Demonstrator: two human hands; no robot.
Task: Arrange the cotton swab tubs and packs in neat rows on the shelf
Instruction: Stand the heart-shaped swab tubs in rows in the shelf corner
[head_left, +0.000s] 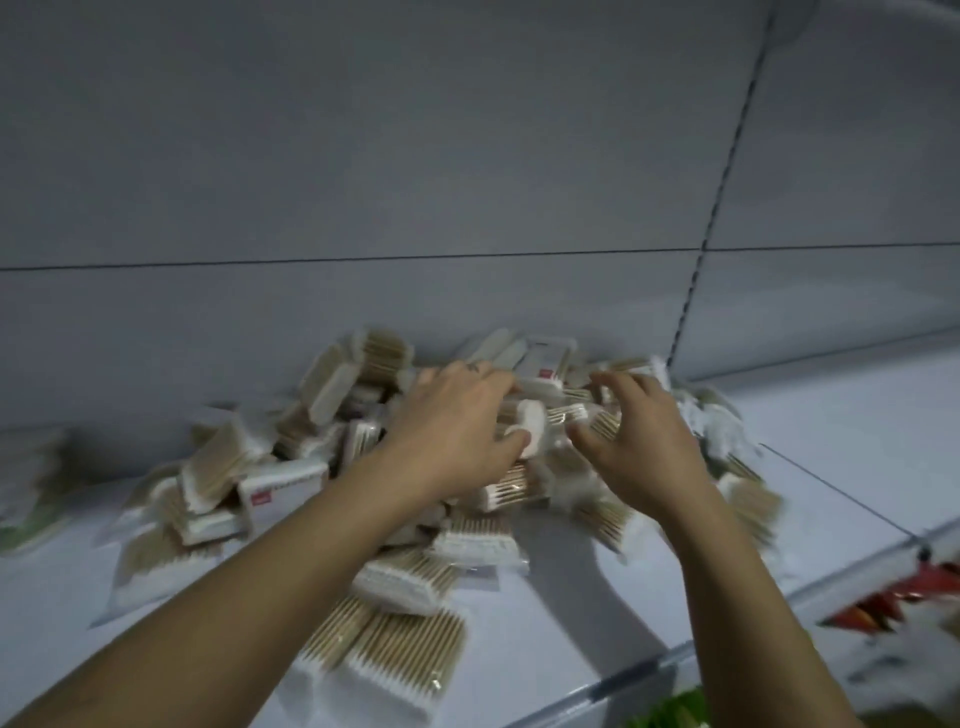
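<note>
Head view: both forearms reach forward over a white shelf (597, 582) into a loose pile of cotton swab packs (218, 467). The pile lies against the grey back panel (363, 156), with packs tilted and overlapping at mixed angles, not in rows. Left hand (457, 421): palm down on the middle of the pile, fingers curled over a small white-ended pack (532, 428) with the thumb beneath it, gripping it. Right hand (641, 441): palm down just beside the left hand, fingers spread and bent over the packs; motion blur prevents determining whether it holds anything. Two flat packs (400, 649) with wooden sticks and white tips lie side by side near the shelf's front edge, apart from the main heap. A boxed pack with a red mark (283, 486) rests on the left part of the pile. More blurred packs (26, 467) sit at the far left. A slotted upright rail (719, 208) divides the back panel on the right. Red packaging (893, 603) shows below the shelf edge at lower right.
</note>
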